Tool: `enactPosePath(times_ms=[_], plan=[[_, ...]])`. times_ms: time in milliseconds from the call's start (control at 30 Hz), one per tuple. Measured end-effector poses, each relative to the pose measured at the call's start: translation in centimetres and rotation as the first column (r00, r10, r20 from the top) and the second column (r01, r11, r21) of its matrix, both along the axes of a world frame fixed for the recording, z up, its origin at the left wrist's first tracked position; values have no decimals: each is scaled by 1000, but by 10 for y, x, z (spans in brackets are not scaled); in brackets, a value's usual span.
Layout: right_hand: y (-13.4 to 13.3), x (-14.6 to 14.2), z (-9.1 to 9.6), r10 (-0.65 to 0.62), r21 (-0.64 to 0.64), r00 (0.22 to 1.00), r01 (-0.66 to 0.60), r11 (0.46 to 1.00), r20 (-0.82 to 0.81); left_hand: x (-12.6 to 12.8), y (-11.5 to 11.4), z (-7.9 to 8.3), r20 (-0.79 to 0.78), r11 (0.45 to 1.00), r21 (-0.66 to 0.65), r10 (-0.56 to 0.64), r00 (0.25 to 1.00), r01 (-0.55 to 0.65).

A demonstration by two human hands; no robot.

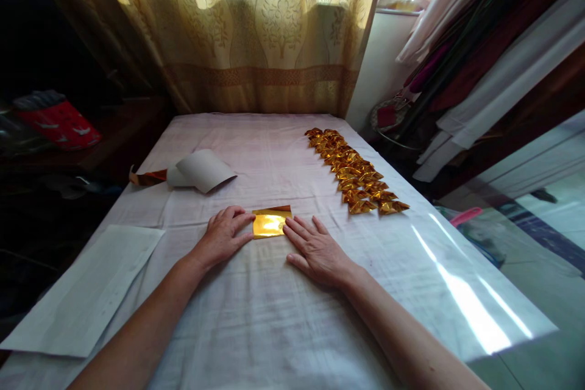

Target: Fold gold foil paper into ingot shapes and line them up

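Where your red container (61,125) sits: off past the table's left edge, on some dark furniture, with greyish stuff poking out the top.
White sheet (86,292): lying flat on your cloth (256,317), near left side.
Curled card (205,170): further back, with a coppery strip (150,178) sticking out its left end.
Left hand (227,233): thumb and fingers spread, tips at the gold paper's left edge; can't tell if you're pinching it.
Gold paper (269,225): flat on the cloth between your hands, shiny side up, darker bit along the back edge.
Right hand (317,250): palm down, fingertips resting on the paper's right end, thumb out to the side.
Folded gold pieces (350,164): lined up in a slanting band, right of your paper.
Clothes (512,67): hanging off to your far right.
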State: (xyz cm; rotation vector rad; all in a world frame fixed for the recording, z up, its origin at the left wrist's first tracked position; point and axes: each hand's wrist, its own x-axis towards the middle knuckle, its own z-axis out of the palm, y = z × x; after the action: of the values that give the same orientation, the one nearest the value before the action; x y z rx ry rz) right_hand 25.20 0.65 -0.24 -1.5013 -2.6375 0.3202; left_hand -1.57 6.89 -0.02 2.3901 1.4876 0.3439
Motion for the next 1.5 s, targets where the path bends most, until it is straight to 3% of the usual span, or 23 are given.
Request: enactPosePath(times_ms=[100, 267, 467, 567, 767, 900, 1100, 1300, 1500], plan=[[0, 0, -1, -2, -5, 1000, 2, 1000, -1, -4, 0, -1, 22, 1000, 21, -21, 1000, 20], [1, 0, 1, -10, -29, 1000, 10, 1000, -14, 9, -19, 1, 117, 976, 212, 15, 993, -40], [4, -13, 10, -61, 15, 998, 61, 998, -26, 26, -34, 2, 17, 951, 235, -210, 978, 200], [5, -24, 10, -63, 55, 997, 65, 996, -43, 26, -34, -4, 16, 956, 218, -205, 979, 197], [2, -27, -1, 73, 61, 995, -69, 996, -73, 21, -33, -10, 12, 930, 282, -250, 968, 236], [1, -13, -4, 43, 111, 995, -34, 993, -87, 21, -30, -12, 36, 895, 373, -278, 960, 245], [8, -7, -2, 20, 288, 983, 34, 957, -182, 23, -26, -13, 58, 895, 396, -245, 968, 203], [27, -16, 9, 0, 260, 991, 35, 965, -133, 25, -22, -11, 26, 862, 452, -269, 963, 228], [33, -20, 0, 32, 303, 982, 27, 952, -186, 25, -21, -11, 16, 848, 488, -247, 969, 208]])
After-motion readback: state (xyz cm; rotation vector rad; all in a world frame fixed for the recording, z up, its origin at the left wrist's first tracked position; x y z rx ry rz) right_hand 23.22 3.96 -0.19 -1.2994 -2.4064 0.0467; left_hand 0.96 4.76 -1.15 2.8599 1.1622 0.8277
